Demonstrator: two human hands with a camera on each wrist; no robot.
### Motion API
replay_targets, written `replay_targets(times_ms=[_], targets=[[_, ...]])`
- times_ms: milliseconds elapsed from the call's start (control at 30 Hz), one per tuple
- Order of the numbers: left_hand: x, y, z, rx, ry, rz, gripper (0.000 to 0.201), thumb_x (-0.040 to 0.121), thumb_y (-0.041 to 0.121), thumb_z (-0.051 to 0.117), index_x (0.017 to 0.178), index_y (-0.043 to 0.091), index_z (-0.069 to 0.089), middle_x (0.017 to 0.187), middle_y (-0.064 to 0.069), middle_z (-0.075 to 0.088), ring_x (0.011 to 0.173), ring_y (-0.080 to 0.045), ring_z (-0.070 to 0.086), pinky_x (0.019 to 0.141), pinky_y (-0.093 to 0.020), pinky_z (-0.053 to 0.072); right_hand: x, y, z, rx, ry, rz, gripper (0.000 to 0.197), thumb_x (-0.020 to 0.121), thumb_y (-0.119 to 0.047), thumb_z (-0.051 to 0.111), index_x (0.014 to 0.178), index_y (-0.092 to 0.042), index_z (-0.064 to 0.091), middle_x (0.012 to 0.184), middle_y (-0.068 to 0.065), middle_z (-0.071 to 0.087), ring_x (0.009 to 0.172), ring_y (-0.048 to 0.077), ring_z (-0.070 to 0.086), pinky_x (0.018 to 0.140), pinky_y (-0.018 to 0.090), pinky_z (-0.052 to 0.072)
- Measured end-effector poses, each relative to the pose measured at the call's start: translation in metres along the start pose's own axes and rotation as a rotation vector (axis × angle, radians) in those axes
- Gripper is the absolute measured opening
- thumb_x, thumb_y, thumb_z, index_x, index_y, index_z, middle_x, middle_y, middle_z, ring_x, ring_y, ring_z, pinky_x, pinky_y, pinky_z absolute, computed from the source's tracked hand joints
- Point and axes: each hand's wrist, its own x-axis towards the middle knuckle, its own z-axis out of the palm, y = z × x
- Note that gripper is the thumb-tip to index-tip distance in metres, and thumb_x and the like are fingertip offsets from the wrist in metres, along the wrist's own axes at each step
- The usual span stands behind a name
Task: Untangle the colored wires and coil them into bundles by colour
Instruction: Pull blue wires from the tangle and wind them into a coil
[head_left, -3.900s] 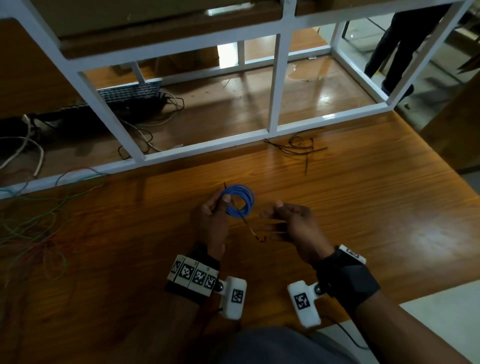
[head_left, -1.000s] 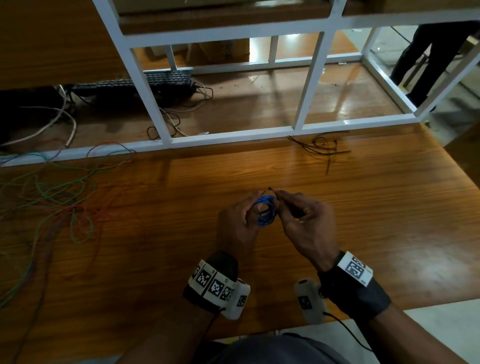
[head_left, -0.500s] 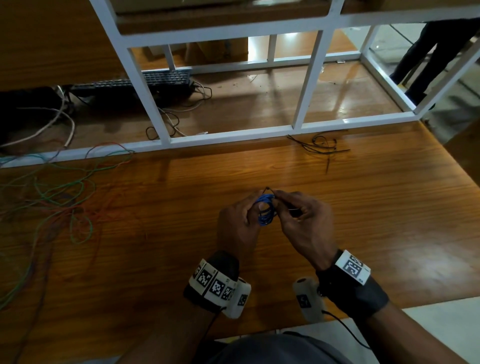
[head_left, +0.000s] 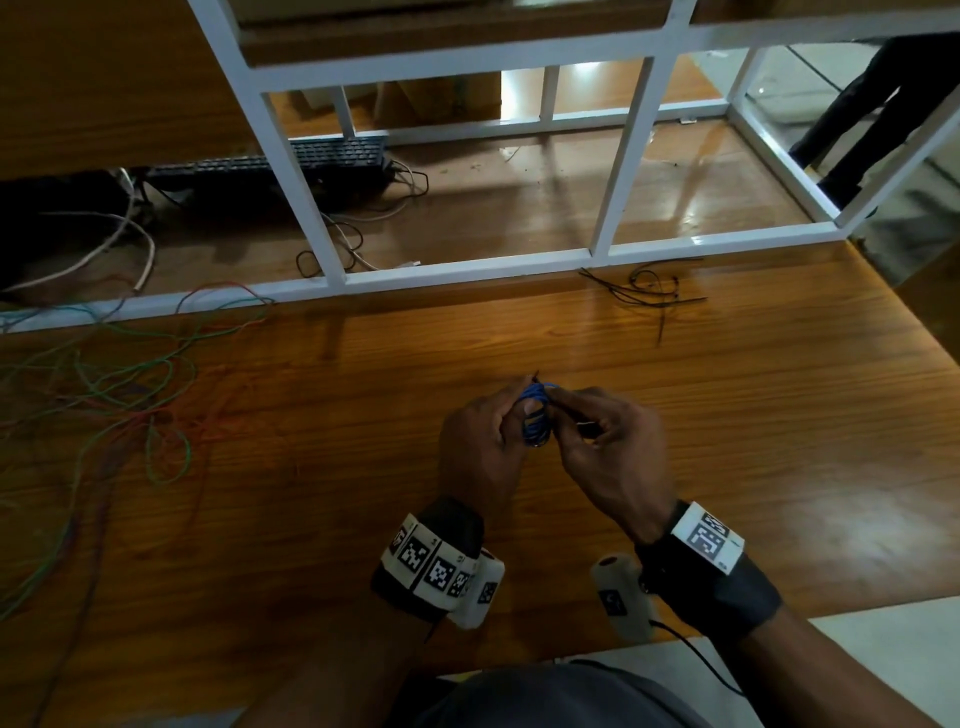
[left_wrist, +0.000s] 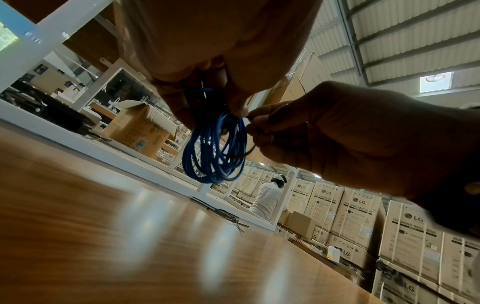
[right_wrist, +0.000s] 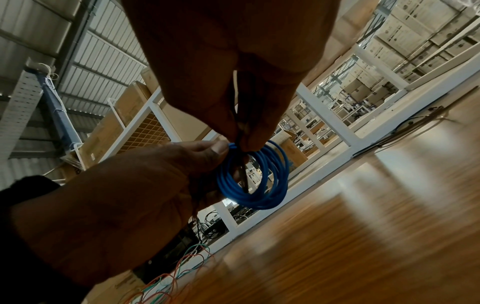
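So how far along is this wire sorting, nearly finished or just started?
Early, I'd judge. Done: the blue wire is wound into a small coil. In hand: the left hand grips that coil above the table while the right hand pinches a thin black tie at it, apparently to bind it. Left: the green and red wires lie tangled at the table's left.

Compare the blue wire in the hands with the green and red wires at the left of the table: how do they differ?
The blue wire is wound into a small tight coil; the green and red wires sprawl in loose, tangled loops. The blue wire is lifted off the table, pinched by the left hand and right hand; the green and red wires lie on the table, untouched. The blue wire is one colour; the others are mixed. All are thin and flexible.
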Motion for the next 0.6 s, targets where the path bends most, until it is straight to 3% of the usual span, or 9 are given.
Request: replay_targets(times_ms=[133, 400, 600], targets=[[0.0016, 0.0022, -0.0015, 0.031, -0.019, 0.003, 0.044, 0.099, 0.037, 0.046, 0.132, 0.012, 0.062, 0.124, -0.010, 0.068, 0.103, -0.022, 0.069, 0.081, -0.034, 0.059, 0.0012, -0.0006, -0.0022, 0.015, 0.049, -0.016, 0.022, 0.093, -0.010, 0.073, 0.115, -0.014, 0.078, 0.098, -0.001, 0.078, 0.079, 0.004, 0.072, 0.065, 0.022, 0.059], [0.0024, 0.0028, -0.0016, 0.024, -0.035, 0.007, 0.045, 0.098, 0.037, 0.047, 0.132, 0.010, 0.062, 0.128, -0.011, 0.065, 0.110, -0.022, 0.066, 0.085, -0.023, 0.053, 0.0029, -0.0012, -0.0033, 0.019, 0.089, -0.043, 0.022, 0.094, -0.013, 0.074, 0.115, -0.012, 0.077, 0.105, 0.000, 0.077, 0.084, 0.005, 0.072, 0.068, 0.021, 0.061], [0.0012, -0.0004, 0.0003, 0.021, -0.021, 0.000, 0.045, 0.099, 0.038, 0.046, 0.131, 0.011, 0.062, 0.125, -0.010, 0.067, 0.106, -0.022, 0.068, 0.083, -0.035, 0.059, 0.0001, -0.0011, -0.0012, 0.008, 0.061, -0.033, 0.023, 0.093, -0.012, 0.074, 0.115, -0.013, 0.078, 0.103, 0.000, 0.078, 0.082, 0.008, 0.073, 0.066, 0.028, 0.061]])
